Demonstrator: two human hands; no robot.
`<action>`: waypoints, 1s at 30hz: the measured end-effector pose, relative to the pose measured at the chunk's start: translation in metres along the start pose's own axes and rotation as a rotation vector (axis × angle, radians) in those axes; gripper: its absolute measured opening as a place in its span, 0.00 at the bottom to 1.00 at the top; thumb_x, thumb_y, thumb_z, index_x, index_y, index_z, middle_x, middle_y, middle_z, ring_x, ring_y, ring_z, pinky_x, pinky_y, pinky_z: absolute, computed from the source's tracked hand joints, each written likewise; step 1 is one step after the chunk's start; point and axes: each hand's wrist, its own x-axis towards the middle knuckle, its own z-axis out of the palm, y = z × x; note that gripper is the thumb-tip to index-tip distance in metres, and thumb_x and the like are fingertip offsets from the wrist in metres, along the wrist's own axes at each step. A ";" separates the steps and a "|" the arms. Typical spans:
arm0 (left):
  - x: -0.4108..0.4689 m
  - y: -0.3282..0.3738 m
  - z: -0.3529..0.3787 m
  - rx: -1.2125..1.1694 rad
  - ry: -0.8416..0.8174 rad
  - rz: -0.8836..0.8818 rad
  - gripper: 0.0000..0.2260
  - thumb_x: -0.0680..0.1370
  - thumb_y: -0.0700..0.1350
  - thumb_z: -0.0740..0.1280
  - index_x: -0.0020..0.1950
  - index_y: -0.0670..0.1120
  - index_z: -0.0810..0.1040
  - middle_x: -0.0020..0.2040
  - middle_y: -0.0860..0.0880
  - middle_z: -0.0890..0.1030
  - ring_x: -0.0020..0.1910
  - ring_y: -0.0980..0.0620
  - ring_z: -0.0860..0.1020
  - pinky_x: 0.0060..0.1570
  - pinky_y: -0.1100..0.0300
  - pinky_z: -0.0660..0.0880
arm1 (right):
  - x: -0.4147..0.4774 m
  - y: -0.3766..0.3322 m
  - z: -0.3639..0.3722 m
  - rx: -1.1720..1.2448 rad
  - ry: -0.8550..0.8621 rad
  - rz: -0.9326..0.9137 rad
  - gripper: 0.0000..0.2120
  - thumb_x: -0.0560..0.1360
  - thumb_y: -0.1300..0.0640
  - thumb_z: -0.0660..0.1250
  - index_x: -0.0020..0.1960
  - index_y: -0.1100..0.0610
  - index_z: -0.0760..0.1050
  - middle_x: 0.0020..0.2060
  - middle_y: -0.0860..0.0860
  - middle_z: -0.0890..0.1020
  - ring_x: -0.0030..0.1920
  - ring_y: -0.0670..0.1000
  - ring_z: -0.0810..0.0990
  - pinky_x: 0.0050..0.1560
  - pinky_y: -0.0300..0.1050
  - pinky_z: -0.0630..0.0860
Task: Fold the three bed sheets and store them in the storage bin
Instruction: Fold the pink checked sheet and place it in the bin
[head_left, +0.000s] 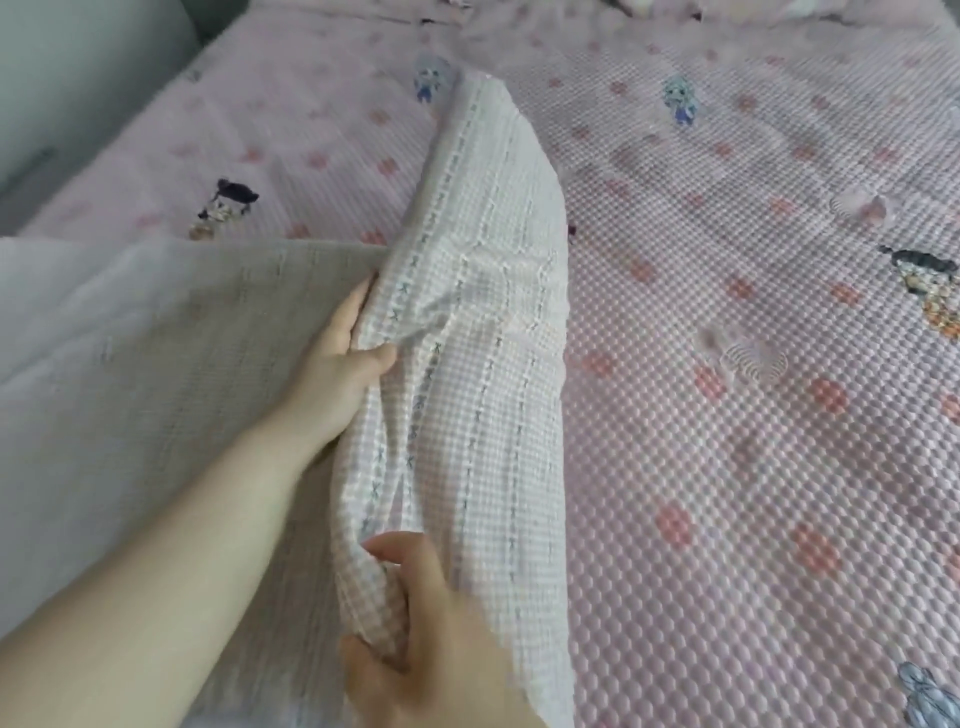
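Sheet (483, 234) lifted over the bed (727, 415), its edge pinched by the left hand (337, 364) and a bunched fold gripped in the right hand (415, 639) just behind; the fold probably lies best with edges matched and cloth taut.

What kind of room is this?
Probably a bedroom: a pink quilted bed cover with cartoon figures fills the view, and the left hand and right hand grip a white checked sheet over it.
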 end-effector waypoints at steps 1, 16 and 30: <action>0.000 -0.007 -0.020 0.008 0.030 -0.019 0.28 0.77 0.32 0.58 0.72 0.55 0.59 0.58 0.57 0.73 0.54 0.58 0.74 0.50 0.67 0.69 | 0.009 -0.002 0.014 -0.005 -0.019 0.005 0.22 0.71 0.51 0.62 0.54 0.31 0.55 0.46 0.42 0.79 0.45 0.43 0.77 0.41 0.27 0.66; -0.020 -0.153 -0.107 0.248 0.262 -0.531 0.27 0.72 0.49 0.71 0.68 0.43 0.67 0.61 0.44 0.75 0.60 0.44 0.73 0.55 0.58 0.66 | 0.062 0.088 0.035 -0.236 0.729 0.570 0.33 0.68 0.50 0.72 0.67 0.62 0.65 0.61 0.60 0.73 0.64 0.58 0.68 0.65 0.48 0.59; -0.004 -0.147 -0.089 -0.068 -0.070 -0.648 0.34 0.68 0.63 0.66 0.70 0.47 0.67 0.71 0.50 0.67 0.70 0.49 0.65 0.72 0.51 0.56 | 0.044 0.104 -0.034 0.180 0.573 0.561 0.04 0.73 0.60 0.67 0.44 0.54 0.72 0.40 0.53 0.80 0.38 0.49 0.78 0.32 0.38 0.75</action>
